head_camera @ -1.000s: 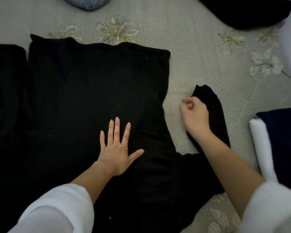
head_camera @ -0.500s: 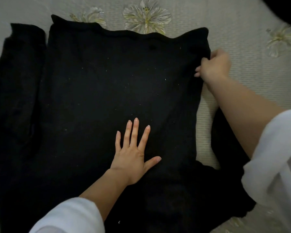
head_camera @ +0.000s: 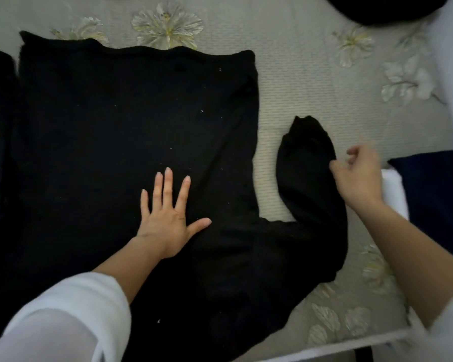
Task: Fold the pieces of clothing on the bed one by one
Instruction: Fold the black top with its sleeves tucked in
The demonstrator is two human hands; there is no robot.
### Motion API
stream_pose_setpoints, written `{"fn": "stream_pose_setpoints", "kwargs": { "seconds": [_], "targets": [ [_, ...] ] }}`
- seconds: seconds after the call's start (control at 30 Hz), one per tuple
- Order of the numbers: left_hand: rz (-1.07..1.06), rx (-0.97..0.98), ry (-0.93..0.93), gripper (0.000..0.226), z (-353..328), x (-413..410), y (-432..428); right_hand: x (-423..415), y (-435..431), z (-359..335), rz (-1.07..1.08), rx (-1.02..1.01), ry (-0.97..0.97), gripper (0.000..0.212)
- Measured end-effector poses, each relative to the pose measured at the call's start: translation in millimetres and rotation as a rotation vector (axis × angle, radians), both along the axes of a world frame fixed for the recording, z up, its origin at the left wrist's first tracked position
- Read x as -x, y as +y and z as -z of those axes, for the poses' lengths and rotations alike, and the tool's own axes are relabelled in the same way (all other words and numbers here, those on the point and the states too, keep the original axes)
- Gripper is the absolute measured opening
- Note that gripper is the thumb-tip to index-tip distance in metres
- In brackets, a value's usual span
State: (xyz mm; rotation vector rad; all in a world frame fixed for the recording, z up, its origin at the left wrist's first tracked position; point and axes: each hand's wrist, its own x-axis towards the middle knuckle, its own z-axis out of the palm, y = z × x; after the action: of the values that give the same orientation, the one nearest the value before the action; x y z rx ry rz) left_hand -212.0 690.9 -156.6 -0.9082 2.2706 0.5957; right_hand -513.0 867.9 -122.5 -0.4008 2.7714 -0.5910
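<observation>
Here left hand (head_camera: 168, 226) splayed flat; right hand (head_camera: 358, 178) curled at sleeve (head_camera: 306, 163).

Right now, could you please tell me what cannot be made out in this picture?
Head view only:
right hand: motion-blurred; whether it pinches the black sleeve is unclear.
black sweater: its left part is cut off by the left edge.
black item at top: cut by the top edge, kind unknown.
dark blue fabric: cut by the right edge.
</observation>
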Motion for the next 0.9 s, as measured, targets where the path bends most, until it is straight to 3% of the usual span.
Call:
{"fn": "stream_pose_setpoints", "kwargs": {
  "seconds": [0.07,0.1,0.17,0.23,0.3,0.43,0.5,0.6,0.67,0.73,0.83,0.9],
  "targets": [
    [-0.011,0.028,-0.024,0.092,-3.8,3.4,4.6,-10.3,25.1,7.1,0.099,-0.122,-0.122,0.064],
    [-0.026,0.047,-0.026,0.091,-6.2,5.1,8.7,-17.7,33.6,10.9,0.081,-0.188,-0.150,0.061],
    [-0.073,0.084,0.025,0.085,-10.6,6.7,22.3,-32.3,41.4,15.9,0.009,-0.225,-0.158,0.030],
    [-0.112,0.112,0.165,0.077,-14.1,5.0,42.7,-42.2,45.4,10.1,0.027,-0.053,-0.181,0.028],
    [-0.085,0.120,0.320,0.072,-16.3,1.3,67.8,-43.6,55.3,-9.7,0.227,0.260,-0.186,0.030],
    [0.196,0.076,0.446,0.067,-15.0,-5.3,125.4,-34.0,111.5,-59.8,0.625,0.562,0.066,0.022],
    [0.349,0.058,0.422,0.067,-13.2,-7.3,151.6,-41.8,149.8,-71.3,0.789,0.676,-0.013,0.022],
    [0.506,0.063,0.405,0.069,-14.4,-8.3,177.3,-57.5,189.9,-62.6,0.938,0.707,-0.340,0.007],
    [0.610,0.032,0.387,0.072,-20.4,-8.0,186.5,-61.1,197.0,-53.7,0.951,0.745,-0.507,0.017],
    [0.648,0.012,0.381,0.073,-24.3,-9.2,192.6,-60.9,192.1,-45.6,0.869,0.730,-0.534,0.023],
    [0.676,0.005,0.317,0.071,-25.2,-9.4,199.1,-59.6,173.3,-37.3,0.715,0.551,-0.371,0.036],
    [0.580,-0.067,0.293,0.071,-25.4,-2.2,198.0,-54.3,163.3,-39.2,0.631,0.401,-0.228,0.045]
  ]
}}
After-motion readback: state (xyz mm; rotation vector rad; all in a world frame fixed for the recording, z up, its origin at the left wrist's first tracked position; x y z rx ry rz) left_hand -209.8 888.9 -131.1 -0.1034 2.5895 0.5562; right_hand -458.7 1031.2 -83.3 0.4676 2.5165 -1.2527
